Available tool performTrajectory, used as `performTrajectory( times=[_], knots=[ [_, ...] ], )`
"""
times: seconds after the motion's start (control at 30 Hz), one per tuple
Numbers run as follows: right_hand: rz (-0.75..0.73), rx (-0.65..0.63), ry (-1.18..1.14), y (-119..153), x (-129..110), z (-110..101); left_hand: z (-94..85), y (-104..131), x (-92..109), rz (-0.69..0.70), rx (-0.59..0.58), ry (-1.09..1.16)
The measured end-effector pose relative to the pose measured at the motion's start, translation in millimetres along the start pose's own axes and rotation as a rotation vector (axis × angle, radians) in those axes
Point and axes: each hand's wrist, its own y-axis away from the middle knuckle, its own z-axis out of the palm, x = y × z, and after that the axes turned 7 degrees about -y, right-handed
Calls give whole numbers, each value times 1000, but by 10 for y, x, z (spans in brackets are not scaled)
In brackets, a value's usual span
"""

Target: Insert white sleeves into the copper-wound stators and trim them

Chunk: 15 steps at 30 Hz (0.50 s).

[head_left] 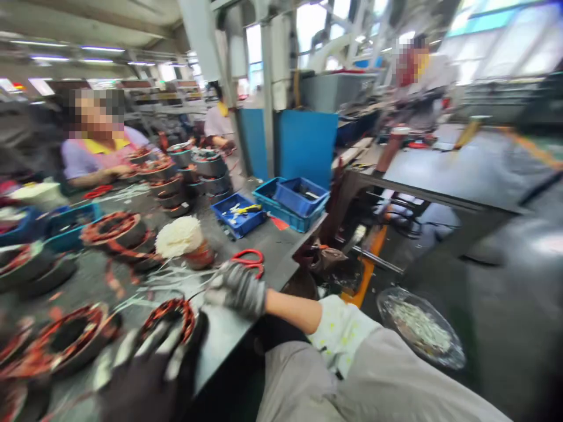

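My left hand (145, 363), in a dark glove with pale fingertips, grips the near rim of a motor stator (169, 316) wound with reddish copper wire. Its fingers are spread and bent over the rim. To the right, my right hand (235, 290) wears a grey and white glove, its fingers curled together. A thin dark strand (197, 293) runs from the stator's top to these fingers; blur hides the exact grip. Red-handled scissors (253, 261) lie just beyond the right hand. White tie strips (176, 278) are strewn behind the stator.
More wound stators (73, 337) fill the bench on the left. Past them stand a tub with a white bundle (180, 237), a blue tray (240, 214) and stacked blue bins (301, 196). A co-worker (99, 146) sits across the bench. A plastic-lined basin (420, 328) is low right.
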Motion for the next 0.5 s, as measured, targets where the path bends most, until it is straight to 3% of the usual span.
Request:
performTrajectory(
  times=[0.1,0.27,0.37,0.5],
  knots=[
    [196,299,-196,9,285,14,-24,71,163,4,7,-49],
    [346,406,-425,-444,648,119,-114,135,492,-127,-12,-95],
    [388,431,-471,-836,604,133,-163,193,566,-134,-3,-96],
    [382,440,-476,-1081,408,-75,-103,364,393,-59,50,-45]
  ],
)
